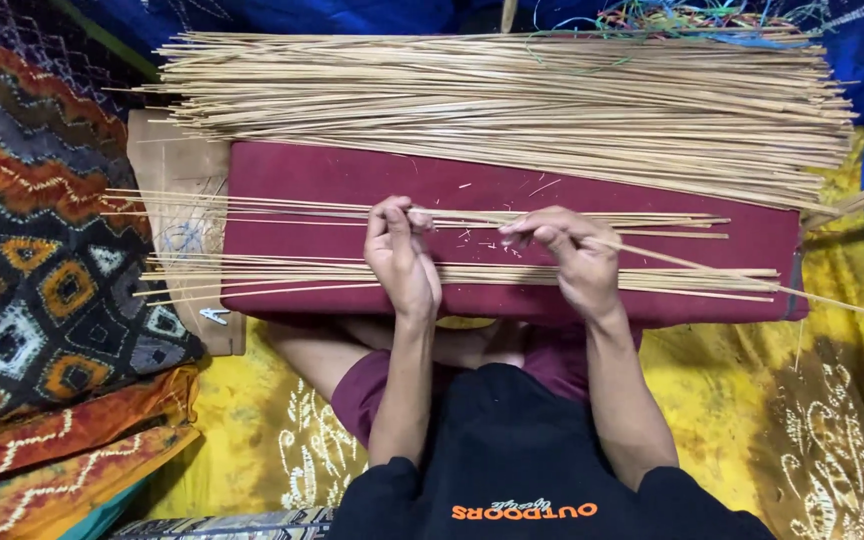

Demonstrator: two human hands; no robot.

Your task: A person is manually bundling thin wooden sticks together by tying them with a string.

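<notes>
Two hands work over a dark red cushion (352, 180) that lies across the person's lap. The left hand (402, 255) has its fingers bent and closed on thin pale sticks; the thumb and fingertips (392, 212) pinch them at the top of the hand. The right hand (572, 255) is also closed — its fingertips (524, 232) grasp one long thin stick (712, 268) that goes away from the fingers to the right and down, past the edge of the cushion.

Between the fingertips of both hands passes a small group of sticks (252, 208), a handful only, too fine to count exactly. Under the palms, nearer to the person's body than the fingers, lies a second flat bundle of sticks (282, 272), maybe a dozen or more. Beyond the fingers, far from the body, rests one big heap of sticks (512, 100) — far too many to count.

To the left of the left fingers there is one piece of brown cardboard (177, 160), and on it one small metal clip (214, 315). Patterned cloths (42, 260) lie further left, and a yellow cloth (782, 400) lies below the right hand.
</notes>
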